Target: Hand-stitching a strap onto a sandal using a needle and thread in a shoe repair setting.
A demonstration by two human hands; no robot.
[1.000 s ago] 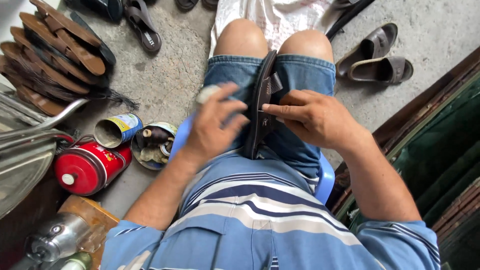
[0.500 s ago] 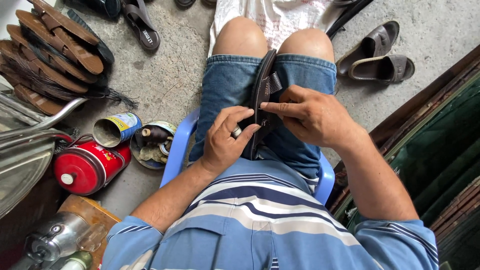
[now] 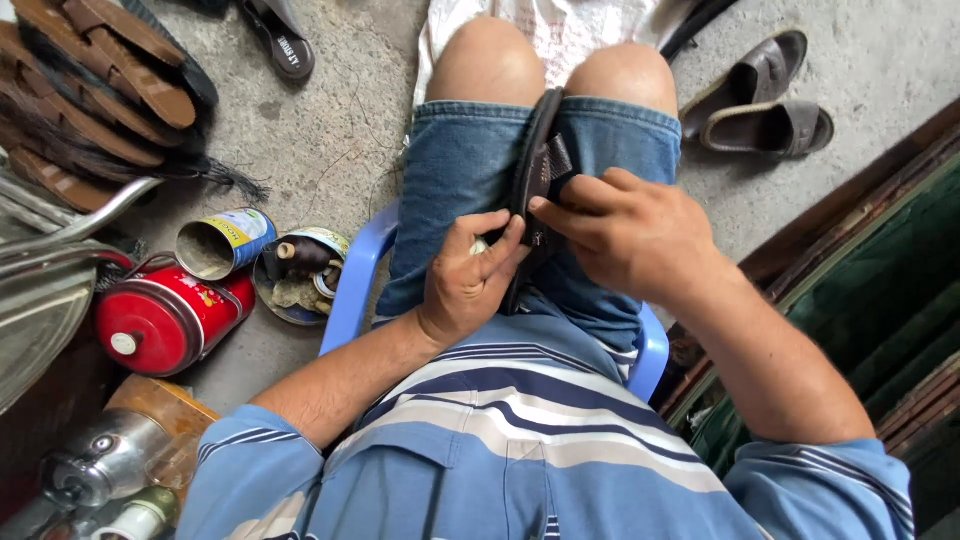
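A dark sandal (image 3: 537, 170) stands on edge between the thighs, on the denim shorts (image 3: 450, 190); the left hand (image 3: 468, 285) curls round its near end; the right hand (image 3: 630, 235) pinches its strap with fingers closed; a red canister (image 3: 165, 320) and an open tin (image 3: 215, 243) lie on the floor left of the blue chair (image 3: 355, 290).

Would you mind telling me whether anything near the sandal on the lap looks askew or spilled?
The open tin can lies tipped on its side on the concrete floor, mouth facing left, beside the red canister. Nothing looks spilled. Both hands grip the dark sandal.
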